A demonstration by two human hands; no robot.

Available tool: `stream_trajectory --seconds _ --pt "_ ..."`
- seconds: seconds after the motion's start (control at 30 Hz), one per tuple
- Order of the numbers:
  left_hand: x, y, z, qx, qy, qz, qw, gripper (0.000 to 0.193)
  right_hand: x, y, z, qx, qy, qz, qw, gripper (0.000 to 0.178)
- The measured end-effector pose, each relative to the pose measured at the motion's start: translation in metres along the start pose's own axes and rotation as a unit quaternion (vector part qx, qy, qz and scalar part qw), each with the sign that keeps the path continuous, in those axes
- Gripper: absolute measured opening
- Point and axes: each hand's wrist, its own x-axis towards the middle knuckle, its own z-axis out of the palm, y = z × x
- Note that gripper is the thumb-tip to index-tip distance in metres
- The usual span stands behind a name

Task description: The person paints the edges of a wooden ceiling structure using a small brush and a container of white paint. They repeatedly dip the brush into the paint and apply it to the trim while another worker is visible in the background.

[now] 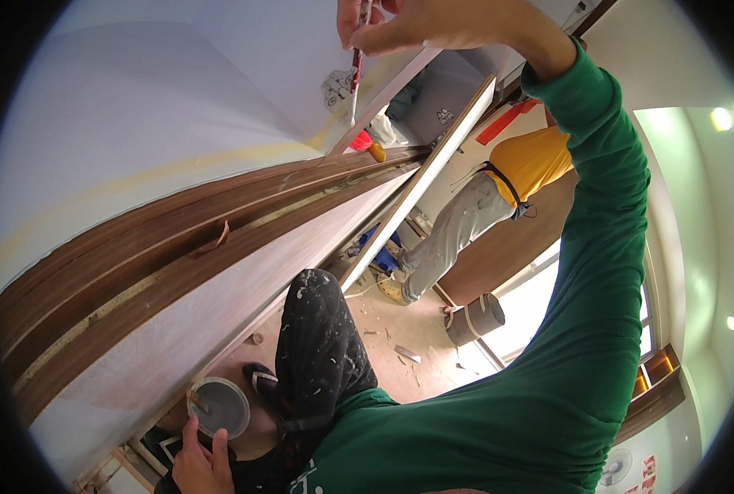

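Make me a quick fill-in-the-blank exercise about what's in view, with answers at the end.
The right hand holds a thin brush with a ____ handle.
The hand nearest the bucket is the ____ one.
The co-worker wears a ____ top.

Missing words: red; left; yellow.

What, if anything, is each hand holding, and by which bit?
The right hand holds a slim paintbrush by its reddish handle. The left hand is at the bucket rim; whether it grips can't be told.

hands [204, 467]: 2 | red-handled tool [356, 70]: 1 | open bucket [237, 409]: 1 | co-worker [459, 237]: 1
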Motion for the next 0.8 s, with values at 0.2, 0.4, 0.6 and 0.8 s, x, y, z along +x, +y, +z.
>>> stream_trajectory --seconds 0.2,0.4,0.6,0.8 --pt "-0.001 0.0 0.0 -0.007 -0.01 -0.008 1.0 0.062 -0.007 0.0 -0.016 -0.043 0.03 -0.003 0.999 0.013" --pt "-0.002 -0.001 0.001 -0.01 -0.005 -0.005 1.0 0.062 -0.01 -0.01 -0.022 -0.049 0.029 0.006 0.998 0.013" --pt "-0.003 -0.003 0.003 -0.006 0.007 -0.001 1.0 0.06 0.012 0.004 0.008 0.021 -0.027 -0.037 0.999 0.013" --pt "-0.002 -0.003 0.001 -0.002 -0.003 -0.01 1.0 0.058 0.008 0.009 0.008 0.011 -0.039 -0.022 0.999 0.013"
